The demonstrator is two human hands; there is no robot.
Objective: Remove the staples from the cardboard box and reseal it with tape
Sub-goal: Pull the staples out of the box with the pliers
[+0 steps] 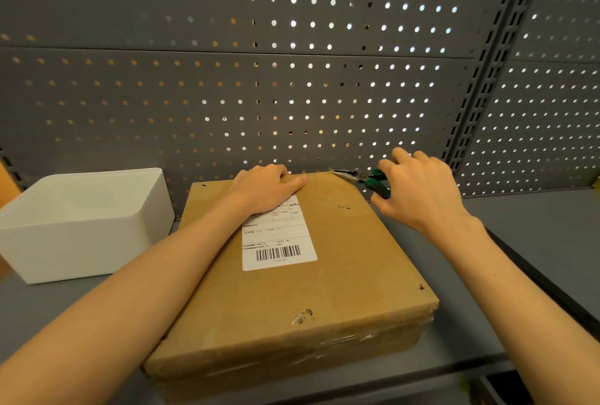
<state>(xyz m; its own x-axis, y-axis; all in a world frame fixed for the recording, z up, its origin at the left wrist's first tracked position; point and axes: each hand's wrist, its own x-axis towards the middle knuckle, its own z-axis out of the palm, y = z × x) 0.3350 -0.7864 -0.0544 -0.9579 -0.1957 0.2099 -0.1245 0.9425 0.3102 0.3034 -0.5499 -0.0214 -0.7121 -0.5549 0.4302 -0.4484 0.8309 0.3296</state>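
Centrally, the cardboard box (302, 278) lies flat on the grey shelf (519, 219), turned slightly askew, its far edge close to the pegboard back panel (227, 80). A white shipping label (279, 236) with a barcode is stuck on the lid, its upper part covered by the left hand. Near the front edge of the lid, 1 bent staple (298, 319) sits among small punctures in torn card; further holes mark the near-right, far-left and right parts of the lid. Strips of clear tape (344, 339) cross the front wall of the box. The left hand (263, 190) rests on the far edge of the lid, fingers curled over that edge and thumb lying flat along the top. The right hand (418, 190) grasps green-handled pliers (363, 177), fingers wrapped round the handles; the metal tips point left and meet the far right corner of the box. Whether the tips hold a staple cannot be told. Just beside the box on its left stands a white open bin (84, 226), close to the box's left side.
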